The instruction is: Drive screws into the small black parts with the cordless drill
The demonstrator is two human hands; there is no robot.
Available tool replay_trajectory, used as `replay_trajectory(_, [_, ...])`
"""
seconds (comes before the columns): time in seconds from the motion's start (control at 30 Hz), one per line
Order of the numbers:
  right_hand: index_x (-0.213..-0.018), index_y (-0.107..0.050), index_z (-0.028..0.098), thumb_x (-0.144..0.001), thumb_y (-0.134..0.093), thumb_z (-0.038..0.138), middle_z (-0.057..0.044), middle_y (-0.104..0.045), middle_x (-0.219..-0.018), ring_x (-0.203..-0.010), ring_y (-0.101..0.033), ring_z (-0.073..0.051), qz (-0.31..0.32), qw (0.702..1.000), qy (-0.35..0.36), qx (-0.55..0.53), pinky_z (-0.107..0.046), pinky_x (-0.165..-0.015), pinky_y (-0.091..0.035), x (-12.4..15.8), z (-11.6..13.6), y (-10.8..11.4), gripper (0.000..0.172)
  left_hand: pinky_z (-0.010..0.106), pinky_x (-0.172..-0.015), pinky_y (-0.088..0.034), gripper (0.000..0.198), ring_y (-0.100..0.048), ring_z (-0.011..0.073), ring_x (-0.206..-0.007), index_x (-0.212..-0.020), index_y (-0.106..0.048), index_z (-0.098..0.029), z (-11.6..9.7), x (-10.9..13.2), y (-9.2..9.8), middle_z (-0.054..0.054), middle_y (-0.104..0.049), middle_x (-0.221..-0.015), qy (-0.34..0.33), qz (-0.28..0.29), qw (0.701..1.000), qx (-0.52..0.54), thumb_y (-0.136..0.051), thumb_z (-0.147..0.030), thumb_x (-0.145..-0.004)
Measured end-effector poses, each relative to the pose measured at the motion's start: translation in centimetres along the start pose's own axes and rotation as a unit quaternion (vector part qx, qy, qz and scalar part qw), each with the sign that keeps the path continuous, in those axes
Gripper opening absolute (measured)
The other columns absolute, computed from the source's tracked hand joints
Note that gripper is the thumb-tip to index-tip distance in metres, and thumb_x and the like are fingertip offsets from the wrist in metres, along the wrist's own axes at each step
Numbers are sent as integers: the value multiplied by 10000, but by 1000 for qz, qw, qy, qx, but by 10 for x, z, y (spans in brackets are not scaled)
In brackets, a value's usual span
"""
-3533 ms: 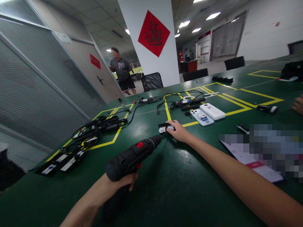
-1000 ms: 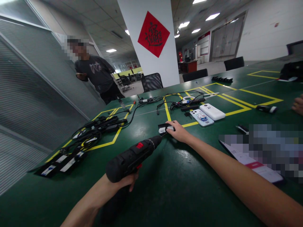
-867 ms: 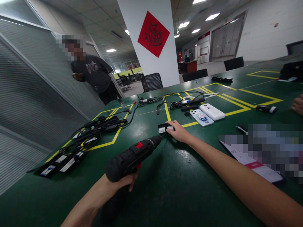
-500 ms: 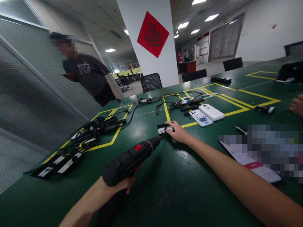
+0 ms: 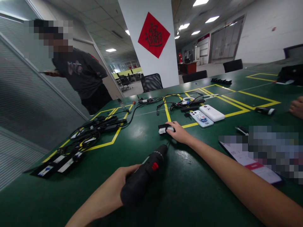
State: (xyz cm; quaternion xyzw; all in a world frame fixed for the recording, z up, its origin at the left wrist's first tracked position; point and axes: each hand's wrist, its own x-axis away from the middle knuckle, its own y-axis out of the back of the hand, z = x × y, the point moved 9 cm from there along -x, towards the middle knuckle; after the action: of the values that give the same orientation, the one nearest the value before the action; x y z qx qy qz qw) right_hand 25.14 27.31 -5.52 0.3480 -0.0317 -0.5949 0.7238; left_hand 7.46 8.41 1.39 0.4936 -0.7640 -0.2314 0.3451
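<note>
My left hand (image 5: 117,189) is wrapped round the grip of a black cordless screwdriver (image 5: 144,176) with a red switch. The tool lies tilted on its side low over the green table (image 5: 180,195), its tip pointing toward my right hand. My right hand (image 5: 178,133) reaches forward with fingers closed on a small black part with a white label (image 5: 163,128), pressing it to the table. The screwdriver's tip is just short of that hand and apart from the part.
Two phones (image 5: 207,115) lie beyond my right hand beside tangled cables (image 5: 184,101). More black parts and cables (image 5: 90,132) lie at left. A person in a dark shirt (image 5: 80,78) stands at the table's far left edge. Another person's hand (image 5: 297,107) rests at right.
My left hand has rolled the screwdriver onto its side, lowered it and drawn its tip back from the part. The person at left has walked closer. My right hand has stayed put.
</note>
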Motion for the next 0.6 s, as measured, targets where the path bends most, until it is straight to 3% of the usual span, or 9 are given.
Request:
replay_trajectory(0.07, [-1291, -521, 220, -862, -523, 304, -81, -501, -1193, -1079, -547, -181, -1, 1000, -1, 1, -303, -993, -383, 0, 0, 1, 437, 423, -950, -483, 493, -603, 329, -1114, -1216, -614, -304, 2, -3, -12, 28, -667, -1226, -9, 23, 998, -54, -685, -376, -733])
replay_trajectory(0.17, [-1296, -521, 229, -862, -526, 307, -77, -502, -1203, -1085, -546, -179, 1, 1000, -8, 0, -305, -995, -384, 1, 0, 1, 441, 486, -1077, -371, 683, -492, 336, -1260, -1316, -512, -351, 20, -7, -25, 25, -566, -1363, -13, 31, 991, -132, -737, -356, -671])
replay_trajectory(0.3, [-1303, -522, 234, -854, -539, 317, -77, -503, -1221, -1099, -543, -179, 5, 1000, -17, -14, -305, -1000, -383, 1, -1, 2, 457, 499, -1146, -272, 822, -332, 290, -1385, -1401, -340, -433, 36, -7, -39, -6, -426, -1483, -18, 71, 981, -180, -733, -348, -685])
replay_trajectory(0.43, [-1305, -529, 218, -840, -557, 322, -88, -516, -1228, -1111, -543, -188, 16, 999, -24, -22, -316, -1013, -381, -1, 0, 4, 478, 499, -1143, -280, 839, -321, 277, -1393, -1414, -298, -443, 27, -8, -41, 16, -388, -1507, -25, 84, 977, -197, -719, -313, -700])
replay_trajectory(0.6, [-1363, -468, 180, -842, -544, 312, -121, -502, -1286, -1159, -528, -208, 25, 999, -24, 21, -338, -1045, -368, 1, 1, 2, 544, 531, -1096, -343, 819, -391, 346, -1343, -1417, -360, -330, 3, -16, -45, 116, -416, -1478, -73, 87, 971, -211, -732, -337, -687])
